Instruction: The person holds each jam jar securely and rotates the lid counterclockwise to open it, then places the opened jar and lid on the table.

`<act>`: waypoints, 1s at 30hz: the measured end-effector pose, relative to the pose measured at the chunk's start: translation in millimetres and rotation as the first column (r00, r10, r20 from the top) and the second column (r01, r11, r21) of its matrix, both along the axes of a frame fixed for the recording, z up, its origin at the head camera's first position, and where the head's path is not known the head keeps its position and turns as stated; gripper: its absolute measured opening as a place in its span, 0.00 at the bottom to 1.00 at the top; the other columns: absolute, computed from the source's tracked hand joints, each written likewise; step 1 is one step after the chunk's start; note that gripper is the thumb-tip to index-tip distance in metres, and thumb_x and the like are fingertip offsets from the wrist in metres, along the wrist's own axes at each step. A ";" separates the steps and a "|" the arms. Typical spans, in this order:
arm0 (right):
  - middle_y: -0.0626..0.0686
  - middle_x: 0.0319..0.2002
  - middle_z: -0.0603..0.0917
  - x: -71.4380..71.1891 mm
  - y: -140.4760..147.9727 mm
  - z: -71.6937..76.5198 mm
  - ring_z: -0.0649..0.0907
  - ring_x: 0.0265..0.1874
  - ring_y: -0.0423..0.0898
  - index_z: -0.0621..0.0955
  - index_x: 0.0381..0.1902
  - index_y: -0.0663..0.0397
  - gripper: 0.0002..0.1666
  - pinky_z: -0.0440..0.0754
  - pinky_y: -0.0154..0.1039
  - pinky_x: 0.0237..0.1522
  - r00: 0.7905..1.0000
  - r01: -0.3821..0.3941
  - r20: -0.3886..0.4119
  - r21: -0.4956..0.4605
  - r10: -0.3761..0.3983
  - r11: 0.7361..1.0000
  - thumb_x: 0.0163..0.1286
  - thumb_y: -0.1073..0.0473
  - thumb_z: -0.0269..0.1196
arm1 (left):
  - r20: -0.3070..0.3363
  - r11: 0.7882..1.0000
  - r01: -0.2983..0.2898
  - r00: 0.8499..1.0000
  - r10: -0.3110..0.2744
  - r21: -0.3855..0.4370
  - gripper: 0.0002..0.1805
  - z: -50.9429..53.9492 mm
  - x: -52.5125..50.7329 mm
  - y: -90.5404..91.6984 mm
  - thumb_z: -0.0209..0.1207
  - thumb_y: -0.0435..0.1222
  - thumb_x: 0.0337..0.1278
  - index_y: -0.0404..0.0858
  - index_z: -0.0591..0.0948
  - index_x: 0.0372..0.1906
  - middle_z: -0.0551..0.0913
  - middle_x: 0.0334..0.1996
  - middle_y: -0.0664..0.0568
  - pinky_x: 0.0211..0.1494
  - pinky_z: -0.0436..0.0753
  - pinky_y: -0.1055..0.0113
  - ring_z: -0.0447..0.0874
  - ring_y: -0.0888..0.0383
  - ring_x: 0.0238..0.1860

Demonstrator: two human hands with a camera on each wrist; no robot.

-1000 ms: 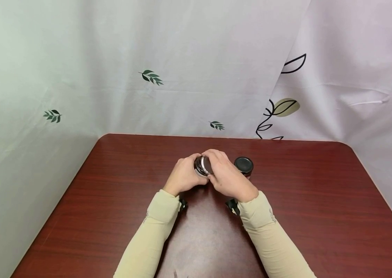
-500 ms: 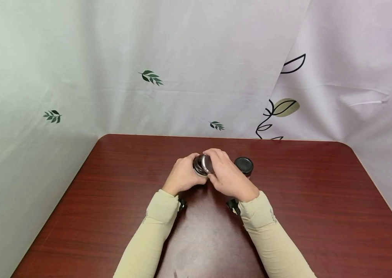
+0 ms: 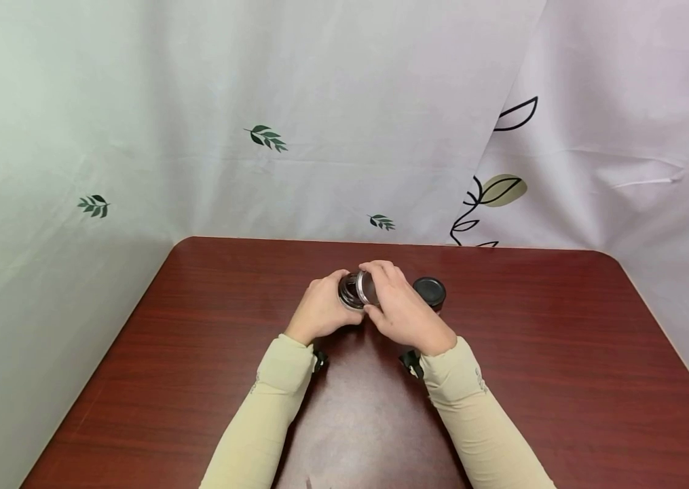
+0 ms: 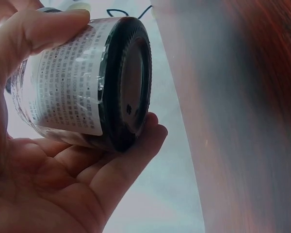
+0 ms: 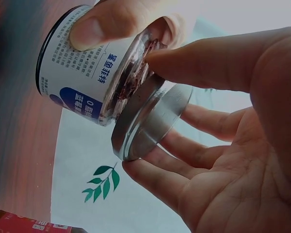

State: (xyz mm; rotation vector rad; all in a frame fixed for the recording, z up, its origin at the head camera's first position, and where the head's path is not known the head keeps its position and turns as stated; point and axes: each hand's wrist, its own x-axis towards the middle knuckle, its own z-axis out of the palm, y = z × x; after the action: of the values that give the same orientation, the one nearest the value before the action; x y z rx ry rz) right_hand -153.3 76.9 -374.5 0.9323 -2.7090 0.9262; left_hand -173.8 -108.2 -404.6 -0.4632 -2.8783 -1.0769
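Note:
My left hand (image 3: 322, 308) grips a glass jar (image 4: 68, 82) with dark contents, lying tilted in the fingers. A white and blue label (image 5: 82, 73) wraps the jar, and its base (image 4: 133, 85) is black. With thumb and fingertips, my right hand (image 3: 402, 309) holds a round metal lid (image 5: 157, 121) by its edge. The lid stands at an angle at the jar's mouth, with dark contents (image 5: 136, 80) showing beside it. Whether its lower edge touches the rim is hard to tell.
Just right of my right hand stands a second jar (image 3: 430, 291) with a black top. Its red label (image 5: 26, 224) shows in the right wrist view. The reddish-brown table (image 3: 533, 353) ends at a white curtain (image 3: 320, 176) with printed leaves.
The lid has shifted slightly right from the jar's mouth in my right fingers and tilted further. More of the jar's rim shows. The left hand has barely moved; the second jar stays put.

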 end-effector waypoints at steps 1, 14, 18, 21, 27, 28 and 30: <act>0.65 0.62 0.70 -0.1 0.2 -0.1 0.72 0.62 0.60 0.67 0.68 0.67 0.36 0.74 0.51 0.62 1.000 0.003 -0.001 -0.001 -0.003 1.000 0.64 0.66 0.68 | -0.001 1.000 -0.001 1.000 0.001 -0.002 0.37 0.2 -0.1 0.1 0.75 0.38 0.34 0.33 0.78 0.58 0.85 0.42 0.47 0.47 0.82 0.60 0.83 0.53 0.40; 0.65 0.63 0.70 -1.5 0.2 0.6 0.73 0.61 0.60 0.68 0.68 0.67 0.39 0.75 0.51 0.60 0.997 0.060 0.059 -0.008 -0.059 0.998 0.60 0.66 0.67 | 0.004 1.000 -0.019 1.000 0.019 0.019 0.36 -1.9 -2.4 -1.8 0.75 0.37 0.32 0.33 0.79 0.55 0.85 0.40 0.49 0.45 0.82 0.60 0.83 0.54 0.38; 0.64 0.62 0.70 -2.5 -0.4 0.6 0.73 0.60 0.59 0.68 0.68 0.66 0.38 0.76 0.51 0.59 0.996 0.066 0.057 -0.006 -0.065 0.998 0.60 0.66 0.67 | -0.005 0.999 -0.026 1.000 0.026 0.028 0.35 -0.8 -2.0 -2.7 0.76 0.37 0.32 0.33 0.79 0.55 0.85 0.39 0.49 0.45 0.82 0.60 0.83 0.54 0.38; 0.65 0.62 0.70 -2.0 -0.8 1.0 0.73 0.60 0.59 0.68 0.68 0.66 0.38 0.76 0.51 0.58 0.996 0.064 0.060 -0.012 -0.063 0.998 0.59 0.66 0.67 | 0.001 0.999 -0.031 1.000 0.031 0.035 0.36 -0.3 -1.5 -3.8 0.76 0.37 0.32 0.33 0.79 0.55 0.85 0.40 0.49 0.46 0.82 0.60 0.83 0.54 0.38; 0.64 0.63 0.69 -2.0 -0.9 0.7 0.73 0.59 0.59 0.68 0.68 0.64 0.39 0.77 0.51 0.58 0.993 0.086 0.077 -0.013 -0.085 0.996 0.60 0.65 0.67 | -0.001 0.999 -0.024 1.000 0.024 0.045 0.34 -0.2 -1.9 -4.6 0.76 0.37 0.32 0.34 0.79 0.53 0.85 0.38 0.49 0.45 0.82 0.60 0.83 0.54 0.37; 0.64 0.63 0.69 -2.3 -0.9 0.5 0.73 0.59 0.59 0.68 0.68 0.64 0.39 0.77 0.51 0.58 0.993 0.090 0.080 -0.012 -0.088 0.996 0.60 0.65 0.67 | -0.002 0.999 -0.024 1.000 0.024 0.047 0.34 -0.2 -2.1 -4.7 0.76 0.37 0.32 0.34 0.79 0.53 0.85 0.38 0.49 0.45 0.82 0.60 0.83 0.54 0.37; 0.63 0.63 0.69 -2.9 -0.9 0.1 0.73 0.59 0.58 0.68 0.68 0.63 0.39 0.77 0.51 0.58 0.992 0.093 0.085 -0.013 -0.092 0.996 0.60 0.66 0.67 | 0.001 0.998 -0.028 1.000 0.028 0.051 0.34 0.0 -2.4 -4.9 0.76 0.37 0.32 0.34 0.79 0.53 0.85 0.38 0.49 0.45 0.82 0.60 0.83 0.54 0.37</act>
State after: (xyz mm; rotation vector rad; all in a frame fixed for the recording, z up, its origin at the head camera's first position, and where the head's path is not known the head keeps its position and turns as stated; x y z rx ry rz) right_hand -156.2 76.0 -374.4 0.7743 -2.7833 0.9901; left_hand -176.2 -113.1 -404.6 -0.4189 -2.8408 -1.1429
